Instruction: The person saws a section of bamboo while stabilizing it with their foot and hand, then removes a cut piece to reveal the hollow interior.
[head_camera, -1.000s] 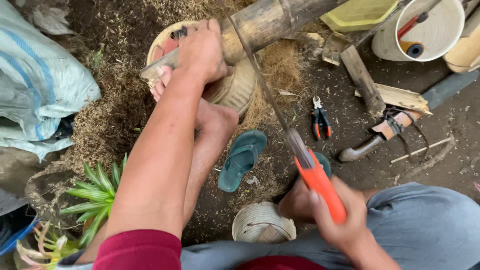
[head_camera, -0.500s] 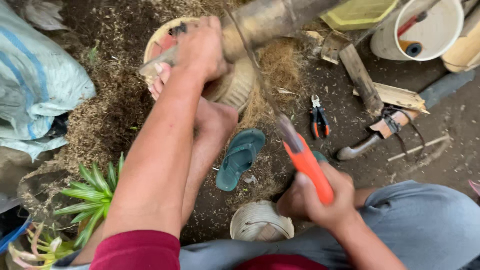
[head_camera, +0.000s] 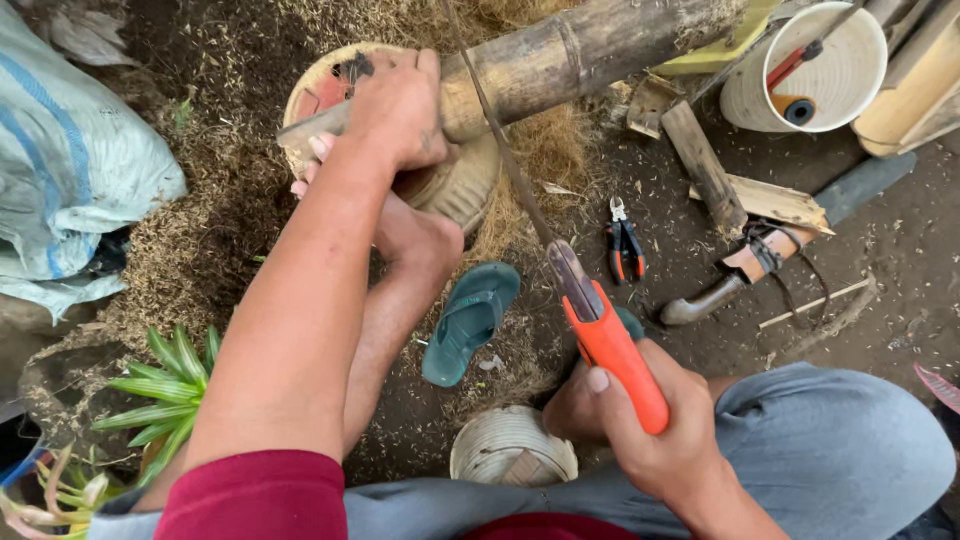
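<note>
The left hand (head_camera: 400, 110) is gripping the bamboo pole (head_camera: 570, 55), fingers wrapped tight over its near end, where the pole is lying across a round stump (head_camera: 320, 85). The right hand (head_camera: 655, 425) is clenching the orange handle of a saw (head_camera: 600, 335), its thin blade crossing the pole just beside the left hand. A bare foot (head_camera: 415, 245) is pressing below the pole, with a green sandal (head_camera: 470, 320) near it and pliers (head_camera: 625, 240) beyond the saw blade
</note>
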